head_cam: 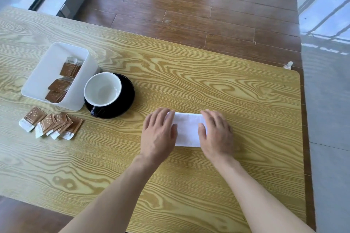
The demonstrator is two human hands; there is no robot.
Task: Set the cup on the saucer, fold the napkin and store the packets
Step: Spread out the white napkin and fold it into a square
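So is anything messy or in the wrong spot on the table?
Yes: a fan of brown packets lies loose on the table, in front of the white box that already holds others. Nothing looks spilled or broken; the cup sits on its saucer.

Head view: looks forward-down over table (pixel 208 85) (close).

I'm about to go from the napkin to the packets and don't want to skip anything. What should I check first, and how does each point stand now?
1. Cup on saucer: ok.
2. Napkin folded: ok so far, a neat rectangle; whether more folds are wanted, cannot tell.
3. Left hand and right hand free: not ok, both lie flat on the napkin.
4. Loose packets stored: not ok, they lie on the table.
5. Room in the white bin: ok, some packets inside, bare floor showing.
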